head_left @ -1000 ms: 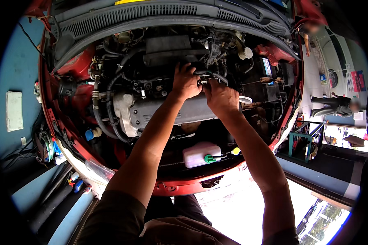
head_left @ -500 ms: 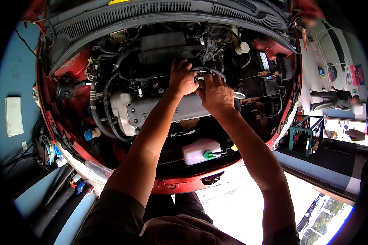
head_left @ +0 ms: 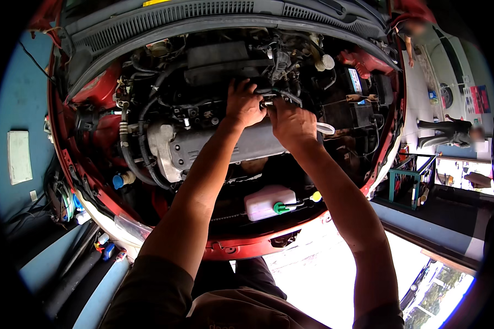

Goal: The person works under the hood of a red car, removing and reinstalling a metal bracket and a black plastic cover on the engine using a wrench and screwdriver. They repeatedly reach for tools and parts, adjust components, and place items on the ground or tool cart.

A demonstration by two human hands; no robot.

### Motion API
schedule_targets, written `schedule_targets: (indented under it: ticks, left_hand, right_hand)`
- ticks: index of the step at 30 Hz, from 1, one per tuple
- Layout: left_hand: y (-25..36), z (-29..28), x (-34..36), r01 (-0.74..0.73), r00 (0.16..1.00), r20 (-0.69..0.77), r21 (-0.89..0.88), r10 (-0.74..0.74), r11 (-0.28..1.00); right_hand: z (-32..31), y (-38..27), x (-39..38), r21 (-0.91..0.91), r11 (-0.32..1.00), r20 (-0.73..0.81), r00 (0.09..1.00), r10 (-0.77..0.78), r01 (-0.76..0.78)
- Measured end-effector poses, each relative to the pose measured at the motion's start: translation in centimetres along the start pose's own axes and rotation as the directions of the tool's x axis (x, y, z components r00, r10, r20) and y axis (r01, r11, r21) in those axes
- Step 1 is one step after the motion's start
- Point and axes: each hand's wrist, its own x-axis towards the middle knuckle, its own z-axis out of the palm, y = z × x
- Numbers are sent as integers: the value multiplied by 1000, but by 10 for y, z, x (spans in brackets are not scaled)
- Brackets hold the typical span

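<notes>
An open engine bay holds a dark grey engine cover [head_left: 219, 147] that runs across its middle. Over the back edge of that cover, my left hand [head_left: 245, 105] is closed, its fingers curled around a spot I cannot see. Close to its right, my right hand [head_left: 295, 125] is closed too, fingers bent down and wrapped. A small shiny metal piece [head_left: 267, 103] shows in the gap between both hands; its kind is unclear. From beside the right hand sticks out a pale loop [head_left: 325, 129]. A silver upright fitting [head_left: 186, 123] stands left of my left hand.
A black box-shaped housing [head_left: 217, 57] lies behind my hands. The battery [head_left: 348, 118] sits to the right. Toward me are a white reservoir [head_left: 270, 204] with a green cap and the red front edge [head_left: 236, 249]. A person [head_left: 450, 133] stands far right, near a green-framed cart [head_left: 411, 178].
My right hand has shifted slightly right and its wrist has turned, with more of the pale loop showing. The right forearm uncovers more of a yellow cap. My left hand stays nearly in place.
</notes>
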Motion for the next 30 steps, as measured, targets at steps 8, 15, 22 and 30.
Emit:
schedule_targets:
  ticks: [8, 15, 22, 30]
  left_hand:
    - [-2, 3, -1, -2, 1000, -29, 5, 2, 1000]
    - [-3, 6, -1, -6, 998, -56, 17, 7, 1000]
    - [-1, 1, 0, -36, 998, -55, -24, 34, 999]
    - [-1, 0, 1, -13, 1000, -22, -33, 13, 999]
  right_hand:
    - [-8, -6, 3, 1, 981, 161, 969, 189, -192]
    - [7, 3, -11, -27, 988, -136, 979, -151, 149]
    - [15, 15, -11, -66, 966, -263, 930, -257, 248]
    - [-9, 5, 3, -6, 1000, 28, 999, 20, -20]
